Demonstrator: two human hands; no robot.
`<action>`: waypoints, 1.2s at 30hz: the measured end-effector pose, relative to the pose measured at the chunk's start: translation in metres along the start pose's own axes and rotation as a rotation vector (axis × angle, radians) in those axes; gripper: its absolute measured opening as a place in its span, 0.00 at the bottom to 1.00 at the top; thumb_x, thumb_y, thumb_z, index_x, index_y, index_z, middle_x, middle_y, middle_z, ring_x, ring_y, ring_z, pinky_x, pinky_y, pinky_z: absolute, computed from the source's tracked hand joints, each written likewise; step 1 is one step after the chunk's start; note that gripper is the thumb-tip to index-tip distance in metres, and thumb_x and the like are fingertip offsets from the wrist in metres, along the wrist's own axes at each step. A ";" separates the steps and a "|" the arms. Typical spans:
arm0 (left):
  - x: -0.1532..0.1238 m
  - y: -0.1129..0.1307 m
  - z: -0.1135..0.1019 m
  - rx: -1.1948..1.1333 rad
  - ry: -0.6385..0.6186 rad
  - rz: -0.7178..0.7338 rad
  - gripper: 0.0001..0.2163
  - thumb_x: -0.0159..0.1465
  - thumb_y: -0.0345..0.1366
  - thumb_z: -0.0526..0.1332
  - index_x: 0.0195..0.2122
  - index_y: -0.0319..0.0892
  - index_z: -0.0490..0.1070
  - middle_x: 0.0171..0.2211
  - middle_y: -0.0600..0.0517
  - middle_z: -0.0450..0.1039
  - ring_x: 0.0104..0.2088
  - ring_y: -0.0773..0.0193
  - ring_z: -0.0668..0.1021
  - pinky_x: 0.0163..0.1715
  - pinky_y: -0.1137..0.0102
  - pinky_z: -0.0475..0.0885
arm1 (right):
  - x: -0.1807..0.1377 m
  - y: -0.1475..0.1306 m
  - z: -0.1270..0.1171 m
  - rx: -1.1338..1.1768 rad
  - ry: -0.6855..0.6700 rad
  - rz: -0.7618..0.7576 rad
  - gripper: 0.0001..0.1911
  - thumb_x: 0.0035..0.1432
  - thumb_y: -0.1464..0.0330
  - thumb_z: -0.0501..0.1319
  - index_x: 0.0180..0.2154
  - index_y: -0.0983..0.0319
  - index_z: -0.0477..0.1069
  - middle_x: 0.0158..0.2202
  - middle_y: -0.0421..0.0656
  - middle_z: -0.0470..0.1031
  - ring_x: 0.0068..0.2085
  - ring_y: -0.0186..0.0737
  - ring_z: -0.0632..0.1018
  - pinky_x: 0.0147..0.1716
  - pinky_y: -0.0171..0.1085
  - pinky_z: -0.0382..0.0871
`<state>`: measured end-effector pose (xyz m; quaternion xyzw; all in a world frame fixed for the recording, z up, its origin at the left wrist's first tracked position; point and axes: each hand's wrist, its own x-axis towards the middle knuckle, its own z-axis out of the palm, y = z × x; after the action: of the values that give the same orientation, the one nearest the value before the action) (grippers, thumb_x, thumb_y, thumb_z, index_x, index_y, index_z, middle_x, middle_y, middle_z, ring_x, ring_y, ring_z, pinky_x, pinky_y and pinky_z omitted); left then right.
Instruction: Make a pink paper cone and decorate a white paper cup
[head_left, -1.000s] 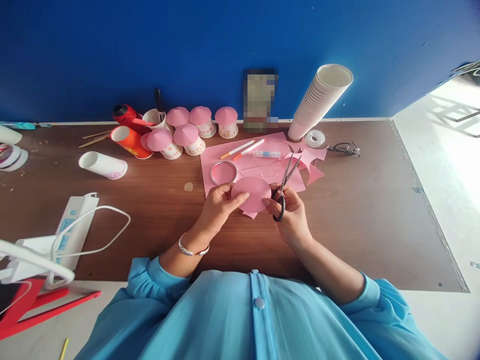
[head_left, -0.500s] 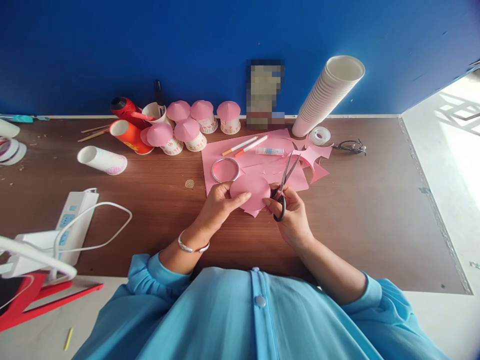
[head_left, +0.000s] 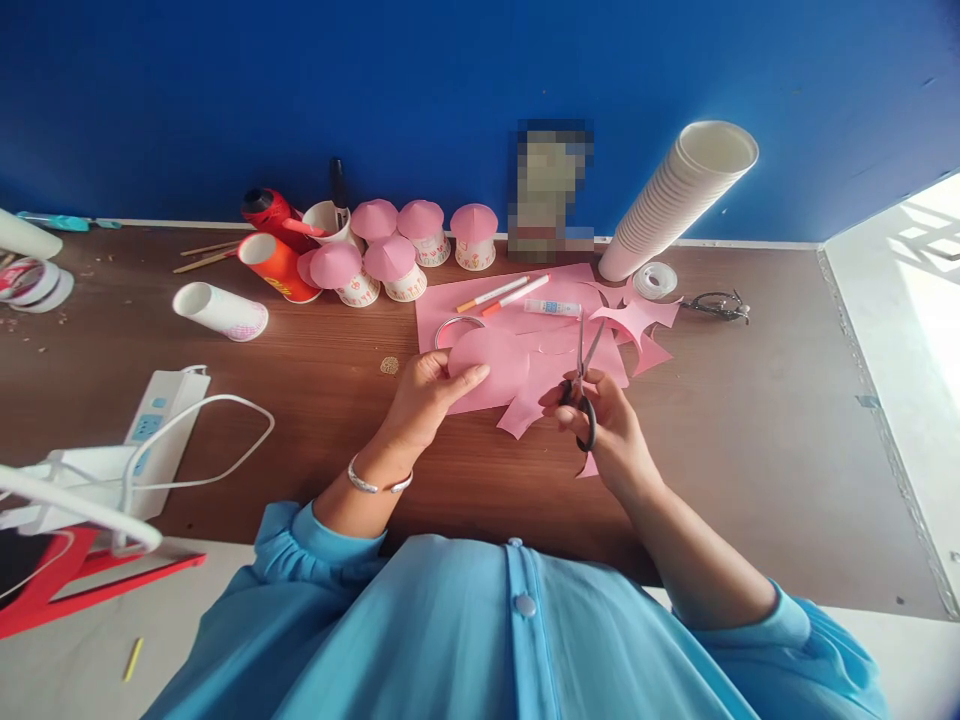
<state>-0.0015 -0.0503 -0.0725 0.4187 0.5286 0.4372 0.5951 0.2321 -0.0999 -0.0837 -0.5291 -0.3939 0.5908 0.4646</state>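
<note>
My left hand (head_left: 427, 395) pinches a round pink paper disc (head_left: 491, 362) by its left edge, thumb on top. To its right, my right hand (head_left: 611, 430) grips black-handled scissors (head_left: 583, 405), whose blades point away from me, slightly apart. The scissors and the disc do not touch. Beneath the disc lies a pink paper sheet (head_left: 442, 300), and a metal ring (head_left: 450, 328) is partly covered by the disc. A pink scrap (head_left: 520, 415) sticks out between my hands; another scrap (head_left: 589, 465) shows below my right hand. Two markers (head_left: 491, 293) and a glue stick (head_left: 553, 308) rest on the sheet.
Several small cups with pink cone tops (head_left: 392, 258) stand by the wall. Left of them are an orange cup (head_left: 277, 268) and a white cup (head_left: 219, 310). A tall paper cup stack (head_left: 675, 200), tape roll (head_left: 655, 281) and glasses (head_left: 718, 306) are right. A power strip (head_left: 165, 425) lies left.
My hands have drawn apart: the left holds the disc alone, and the right has moved right with the scissors. A pink scrap now shows below my right hand. The view has shifted slightly.
</note>
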 end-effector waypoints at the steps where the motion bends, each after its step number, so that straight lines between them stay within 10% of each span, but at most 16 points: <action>1: 0.001 0.001 -0.002 -0.002 0.015 0.004 0.15 0.53 0.44 0.77 0.23 0.39 0.76 0.22 0.56 0.71 0.27 0.67 0.71 0.30 0.72 0.68 | -0.002 -0.002 -0.005 -0.045 -0.018 0.001 0.29 0.48 0.54 0.79 0.47 0.56 0.70 0.38 0.43 0.83 0.38 0.43 0.80 0.33 0.38 0.73; 16: 0.002 0.004 -0.001 0.006 -0.037 -0.018 0.14 0.53 0.46 0.77 0.28 0.40 0.81 0.26 0.54 0.75 0.31 0.64 0.75 0.37 0.69 0.73 | -0.009 -0.009 -0.015 -0.380 -0.385 -0.012 0.24 0.54 0.53 0.75 0.47 0.60 0.84 0.33 0.45 0.82 0.29 0.37 0.74 0.25 0.35 0.66; 36: 0.000 0.009 0.002 0.104 -0.083 -0.055 0.14 0.50 0.44 0.77 0.22 0.40 0.77 0.21 0.53 0.72 0.30 0.59 0.76 0.27 0.69 0.71 | -0.008 -0.006 -0.013 -0.433 -0.409 0.034 0.20 0.55 0.53 0.74 0.43 0.60 0.86 0.24 0.37 0.68 0.27 0.33 0.59 0.24 0.34 0.55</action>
<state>-0.0001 -0.0484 -0.0637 0.4522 0.5366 0.3748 0.6059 0.2462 -0.1066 -0.0775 -0.4922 -0.5873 0.5953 0.2419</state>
